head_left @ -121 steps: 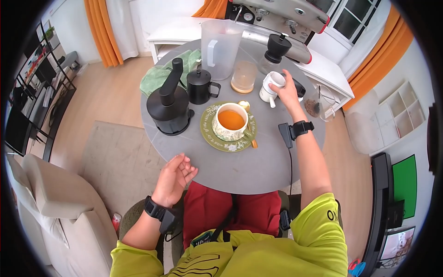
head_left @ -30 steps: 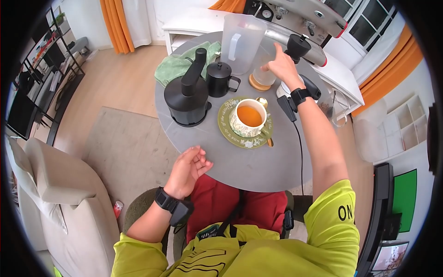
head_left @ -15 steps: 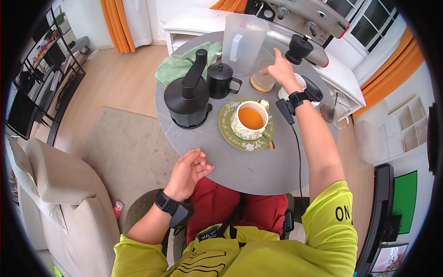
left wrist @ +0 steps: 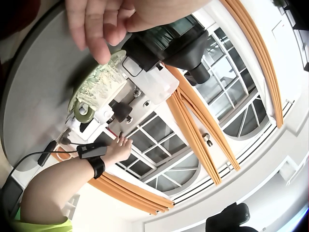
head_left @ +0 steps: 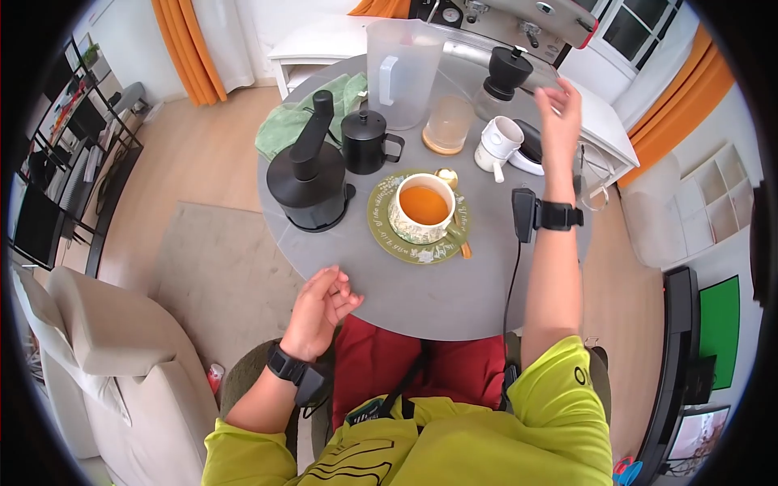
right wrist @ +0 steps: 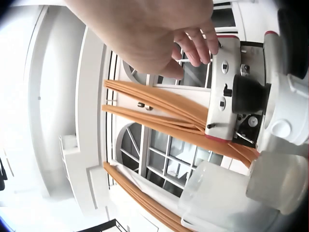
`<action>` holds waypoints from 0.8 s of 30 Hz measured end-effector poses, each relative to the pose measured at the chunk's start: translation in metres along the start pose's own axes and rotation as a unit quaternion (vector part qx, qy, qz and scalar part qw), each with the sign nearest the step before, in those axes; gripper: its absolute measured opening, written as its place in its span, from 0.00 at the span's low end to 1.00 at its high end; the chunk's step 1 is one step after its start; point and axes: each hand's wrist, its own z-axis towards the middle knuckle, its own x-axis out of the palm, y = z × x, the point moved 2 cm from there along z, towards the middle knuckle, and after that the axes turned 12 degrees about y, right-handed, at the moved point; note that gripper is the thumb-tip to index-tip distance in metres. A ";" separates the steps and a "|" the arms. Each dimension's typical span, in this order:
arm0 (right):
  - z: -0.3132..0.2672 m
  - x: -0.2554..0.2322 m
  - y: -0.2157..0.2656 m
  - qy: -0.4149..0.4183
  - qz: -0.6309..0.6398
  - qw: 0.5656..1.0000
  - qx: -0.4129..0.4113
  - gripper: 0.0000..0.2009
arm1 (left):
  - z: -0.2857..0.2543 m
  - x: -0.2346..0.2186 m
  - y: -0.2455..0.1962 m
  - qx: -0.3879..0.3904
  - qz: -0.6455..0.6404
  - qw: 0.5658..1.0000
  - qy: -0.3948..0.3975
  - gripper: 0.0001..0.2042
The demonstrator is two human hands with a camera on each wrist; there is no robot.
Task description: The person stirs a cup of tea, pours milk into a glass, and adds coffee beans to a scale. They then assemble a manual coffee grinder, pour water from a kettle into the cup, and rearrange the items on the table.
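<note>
My right hand is raised above the right side of the round grey table, its fingers loosely bent. The right wrist view shows nothing in its fingers. Nearest to it are a black-topped hand grinder and a small white cup with a handle. At the table's front left edge my left hand hovers palm inward, loosely curled and without an object. Between the hands, a patterned teacup of orange-brown drink stands on a green saucer, a gold spoon beside it.
A black lidded appliance with an upright handle stands left, near a black pot and green cloth. Behind are a frosted pitcher and a clear glass. A black-and-white object sits beside the white cup.
Four seconds ago my right hand held the small white cup. It then hovered near the clear glass and has since moved right, away from it. My left hand has stayed nearly still.
</note>
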 end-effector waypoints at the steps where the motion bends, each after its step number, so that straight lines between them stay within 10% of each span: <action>1: -0.003 -0.011 -0.005 -0.002 -0.002 1.000 -0.001 0.26 | 0.000 0.000 0.001 0.003 0.008 1.000 -0.003 0.10; 7: -0.020 -0.018 -0.030 0.046 0.045 0.988 0.138 0.29 | -0.002 0.003 0.000 0.008 0.019 1.000 -0.014 0.10; 12: -0.027 0.013 -0.055 0.222 -0.058 0.965 0.126 0.46 | -0.001 0.001 0.000 0.006 0.014 1.000 -0.010 0.10; 24: -0.023 0.017 -0.048 0.277 -0.119 0.943 0.142 0.46 | 0.000 -0.002 0.003 -0.002 0.005 1.000 -0.025 0.09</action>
